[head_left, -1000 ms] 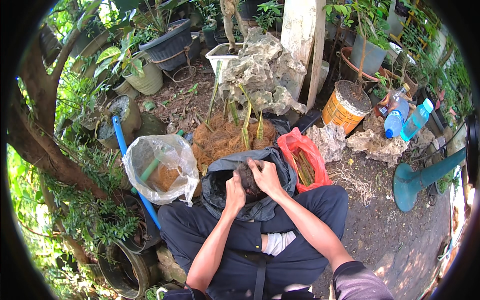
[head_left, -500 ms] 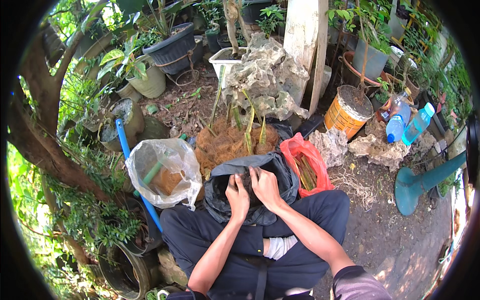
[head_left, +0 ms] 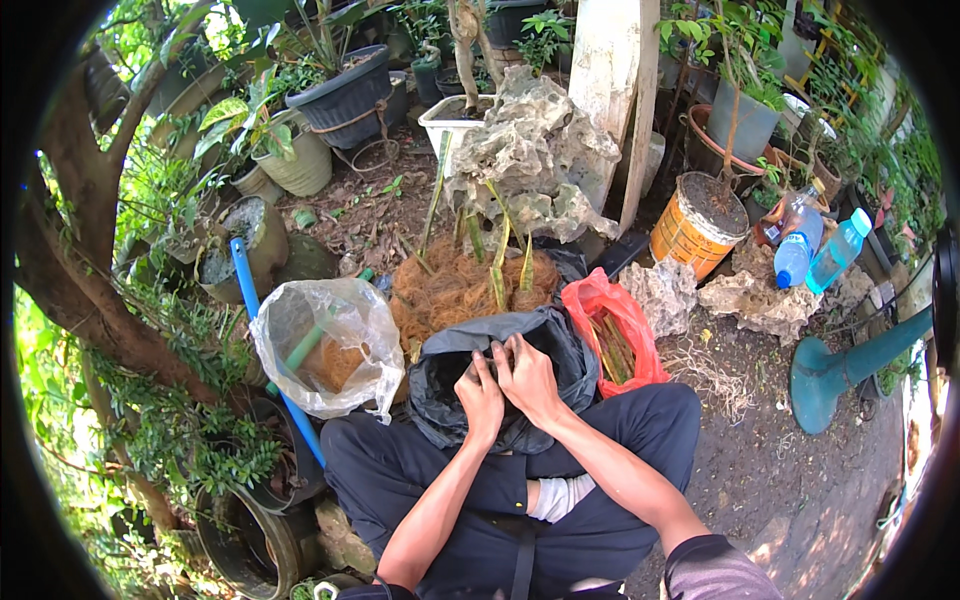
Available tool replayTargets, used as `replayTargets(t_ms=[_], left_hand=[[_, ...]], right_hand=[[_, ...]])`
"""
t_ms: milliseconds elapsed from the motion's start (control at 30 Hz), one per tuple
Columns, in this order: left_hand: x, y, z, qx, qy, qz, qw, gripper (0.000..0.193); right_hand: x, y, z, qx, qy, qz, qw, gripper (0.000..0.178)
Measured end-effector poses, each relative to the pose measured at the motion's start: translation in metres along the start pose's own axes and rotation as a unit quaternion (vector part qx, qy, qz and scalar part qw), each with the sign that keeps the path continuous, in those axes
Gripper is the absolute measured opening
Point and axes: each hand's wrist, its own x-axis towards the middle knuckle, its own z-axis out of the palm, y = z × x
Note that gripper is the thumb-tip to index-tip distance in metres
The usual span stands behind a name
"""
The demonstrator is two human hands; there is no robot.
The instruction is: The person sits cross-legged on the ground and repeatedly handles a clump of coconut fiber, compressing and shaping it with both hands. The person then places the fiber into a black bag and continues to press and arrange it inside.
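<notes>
A black plastic bag (head_left: 437,378) stands open at my lap, with dark contents that I cannot make out clearly. Over its mouth, my left hand (head_left: 482,396) and my right hand (head_left: 528,380) are close together, fingers bent and fingertips pinched; what they hold, if anything, is too small or hidden. Beyond the bag lies a heap of brown fibre (head_left: 428,292) with upright green-yellow leaf pieces (head_left: 498,272) stuck in it. To the left sits a clear plastic bag (head_left: 372,305) holding some brown fibre. On the right a red plastic bag (head_left: 590,294) contains long green-brown leaf strips (head_left: 616,350).
A blue pole (head_left: 246,280) leans at the left beside the clear bag. Rough rocks (head_left: 535,140), an orange bucket (head_left: 690,240) and plastic bottles (head_left: 838,250) are farther off. A teal stand (head_left: 820,385) is at right, potted plants (head_left: 345,95) at the back.
My hands have shifted slightly, the fingertips drawing closer together over the black bag's mouth. The bags and the fibre heap stay in place.
</notes>
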Motion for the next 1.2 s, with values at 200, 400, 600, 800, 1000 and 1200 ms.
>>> replayTargets(t_ms=[200, 400, 600, 800, 1000, 1200], left_hand=[[0.007, -0.029, 0.003, -0.078, -0.022, -0.062, 0.995, 0.064], [0.005, -0.031, 0.003, -0.059, -0.038, -0.106, 0.992, 0.058], [0.005, -0.033, 0.005, -0.060, -0.002, -0.087, 0.994, 0.054], [0.006, -0.040, 0.010, -0.157, 0.036, -0.117, 0.980, 0.049], [0.003, -0.031, 0.010, -0.191, 0.015, -0.167, 0.967, 0.052], [-0.002, -0.026, 0.012, -0.135, 0.039, -0.139, 0.980, 0.055]], right_hand=[[0.002, 0.005, 0.003, -0.078, -0.056, 0.008, 0.995, 0.037], [-0.001, -0.002, -0.001, -0.150, -0.037, -0.005, 0.988, 0.039], [-0.004, 0.003, 0.003, -0.183, -0.026, -0.026, 0.982, 0.041], [-0.003, 0.003, 0.006, -0.159, -0.031, -0.027, 0.986, 0.042], [-0.001, 0.018, 0.015, -0.163, -0.035, -0.043, 0.985, 0.040], [-0.004, 0.009, 0.014, -0.122, -0.010, -0.022, 0.992, 0.037]])
